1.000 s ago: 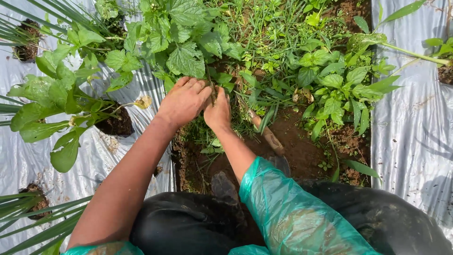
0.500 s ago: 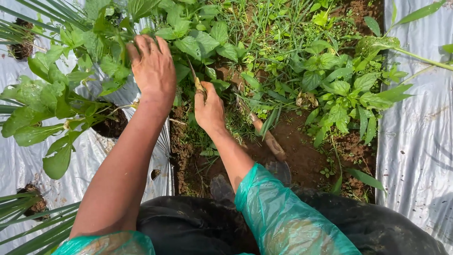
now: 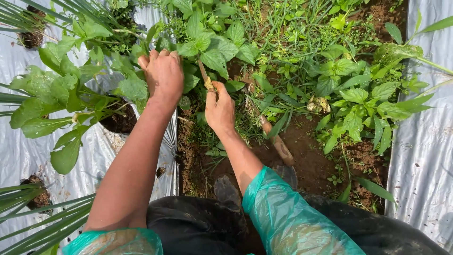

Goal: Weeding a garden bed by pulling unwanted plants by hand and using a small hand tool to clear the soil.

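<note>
Head view — right grip [image 3: 219, 109] clamped on weed stem [image 3: 203, 72]; left grip [image 3: 163, 75] curled in leaves [image 3: 133, 88] — wooden handle [image 3: 278, 141] beside.

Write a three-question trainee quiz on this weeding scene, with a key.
1. True or false: the right hand grips a weed stem.
2. The left hand is: A) flat on the silver plastic sheet, B) raised among the leaves, C) on the wooden-handled tool.
3. Fill in: the wooden-handled tool lies on the bare ____.

Key: 1 true; 2 B; 3 soil.
</note>
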